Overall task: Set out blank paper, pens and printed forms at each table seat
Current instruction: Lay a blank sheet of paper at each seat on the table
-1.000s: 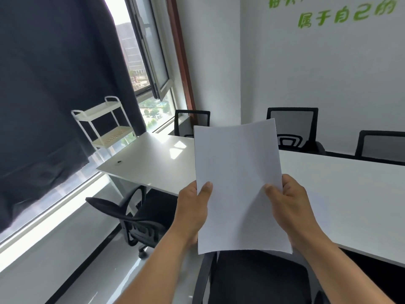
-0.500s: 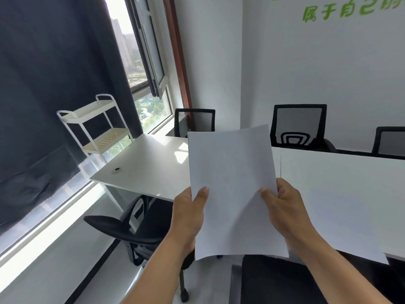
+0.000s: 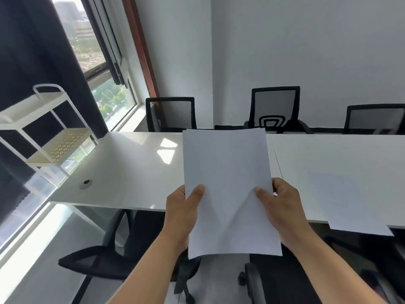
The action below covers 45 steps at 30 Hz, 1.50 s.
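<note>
Far left: dark curtain (image 3: 32, 62) over part of the window (image 3: 96, 53), sash tilted open. White wire cart (image 3: 43, 132) beside it, two shelves in view; upper shelf's contents not visible from this angle, lower perforated shelf holding nothing visible. White table (image 3: 122, 172) next, cable grommet (image 3: 86, 182) near its left corner, sunlight patches further in. Black chair (image 3: 103, 260) below the near edge, turned sideways.

Centre: blank paper (image 3: 228, 189) held upright in the air over the near table edge, not touching the surface, slight crease low in the middle. Left hand (image 3: 184, 213) pinching the left edge, thumb flat on the front face, fingers hidden behind. Right hand (image 3: 282, 207) pinching the right edge the same way, thumb on front, fingers curled behind. Sheet count in the grip impossible to tell.

Behind the table: three black mesh chairs (image 3: 275, 108) along the white wall.

Right: second sheet (image 3: 350, 205) lying flat on the table, its near edge overhanging the table rim. Another black chair seat (image 3: 285, 281) under the held paper, lower right.
</note>
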Available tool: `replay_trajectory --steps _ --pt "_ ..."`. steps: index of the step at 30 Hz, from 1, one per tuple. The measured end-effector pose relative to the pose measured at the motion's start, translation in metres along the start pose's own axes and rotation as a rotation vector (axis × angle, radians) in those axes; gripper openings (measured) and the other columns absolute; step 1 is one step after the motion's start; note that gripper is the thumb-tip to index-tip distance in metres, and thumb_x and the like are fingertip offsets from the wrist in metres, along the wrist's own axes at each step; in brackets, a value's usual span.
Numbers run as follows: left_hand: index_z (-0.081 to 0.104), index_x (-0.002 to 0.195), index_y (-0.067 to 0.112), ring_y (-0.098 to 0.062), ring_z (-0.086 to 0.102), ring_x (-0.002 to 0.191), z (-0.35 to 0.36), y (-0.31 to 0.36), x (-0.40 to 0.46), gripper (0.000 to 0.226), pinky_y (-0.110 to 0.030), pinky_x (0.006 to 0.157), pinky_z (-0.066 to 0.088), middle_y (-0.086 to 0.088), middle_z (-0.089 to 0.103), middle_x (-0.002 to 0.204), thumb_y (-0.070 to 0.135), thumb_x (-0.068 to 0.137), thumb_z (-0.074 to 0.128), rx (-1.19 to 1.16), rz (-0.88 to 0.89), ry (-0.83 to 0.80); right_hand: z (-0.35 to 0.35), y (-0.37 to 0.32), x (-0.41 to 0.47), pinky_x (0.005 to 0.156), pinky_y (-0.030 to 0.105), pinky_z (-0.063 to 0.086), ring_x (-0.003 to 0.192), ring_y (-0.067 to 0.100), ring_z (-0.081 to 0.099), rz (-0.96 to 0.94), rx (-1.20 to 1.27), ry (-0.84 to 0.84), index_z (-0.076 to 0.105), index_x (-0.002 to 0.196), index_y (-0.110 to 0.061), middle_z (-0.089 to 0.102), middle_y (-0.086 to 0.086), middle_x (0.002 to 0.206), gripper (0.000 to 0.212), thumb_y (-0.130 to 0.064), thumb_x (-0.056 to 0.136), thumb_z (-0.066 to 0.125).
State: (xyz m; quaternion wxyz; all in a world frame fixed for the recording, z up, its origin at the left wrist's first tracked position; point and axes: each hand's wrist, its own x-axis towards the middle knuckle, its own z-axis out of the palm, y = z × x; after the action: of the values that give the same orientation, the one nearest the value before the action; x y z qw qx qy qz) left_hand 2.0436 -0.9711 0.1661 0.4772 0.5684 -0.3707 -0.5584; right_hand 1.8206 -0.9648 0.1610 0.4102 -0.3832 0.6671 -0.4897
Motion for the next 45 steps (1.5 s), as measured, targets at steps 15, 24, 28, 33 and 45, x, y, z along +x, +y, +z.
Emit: replay_trajectory --steps 15,24,28,33,45 --pt "0.075 0.126 0.024 -0.023 0.082 0.103 0.015 -0.044 0.162 0.021 -0.048 0.091 0.068 0.002 0.084 0.115 0.026 0.115 0.057 0.136 -0.194 -0.129 0.047 0.085 0.149 0.078 0.041 0.064 0.092 0.022 0.079 0.167 0.017 0.154 0.068 0.112 -0.020 0.080 0.000 0.102 0.025 -0.020 0.094 0.086" --pt "0.075 0.127 0.023 -0.023 0.082 0.103 0.020 -0.076 0.225 0.025 -0.048 0.091 0.067 0.001 0.084 0.115 0.028 0.116 0.054 0.120 -0.326 -0.075 0.068 0.121 0.208 0.079 0.038 0.063 0.088 0.018 0.079 0.265 -0.018 0.086 0.070 0.107 -0.018 0.082 -0.005 0.093 0.014 -0.020 0.098 0.081" --pt "0.075 0.128 0.023 -0.025 0.082 0.104 0.021 -0.082 0.244 0.028 -0.053 0.095 0.066 0.000 0.084 0.115 0.032 0.117 0.051 0.136 -0.347 -0.081 0.074 0.133 0.220 0.088 0.047 0.064 0.094 0.023 0.078 0.296 -0.036 0.084 0.071 0.106 -0.018 0.082 -0.003 0.095 0.013 -0.022 0.098 0.081" --pt "0.076 0.127 0.022 -0.028 0.081 0.107 0.015 -0.090 0.254 0.031 -0.057 0.100 0.063 -0.003 0.084 0.117 0.034 0.117 0.049 0.138 -0.390 -0.090 0.083 0.144 0.227 0.087 0.043 0.061 0.096 0.024 0.076 0.310 -0.072 0.080 0.071 0.104 -0.018 0.081 0.000 0.097 0.009 -0.022 0.100 0.078" --pt "0.077 0.124 0.023 -0.030 0.082 0.105 -0.049 -0.080 0.273 0.029 -0.059 0.097 0.064 -0.003 0.084 0.115 0.033 0.117 0.050 0.137 -0.372 0.003 0.146 0.151 0.231 0.073 0.032 0.055 0.090 0.024 0.071 0.321 -0.071 0.081 0.070 0.102 -0.016 0.077 0.006 0.099 0.004 -0.018 0.104 0.073"
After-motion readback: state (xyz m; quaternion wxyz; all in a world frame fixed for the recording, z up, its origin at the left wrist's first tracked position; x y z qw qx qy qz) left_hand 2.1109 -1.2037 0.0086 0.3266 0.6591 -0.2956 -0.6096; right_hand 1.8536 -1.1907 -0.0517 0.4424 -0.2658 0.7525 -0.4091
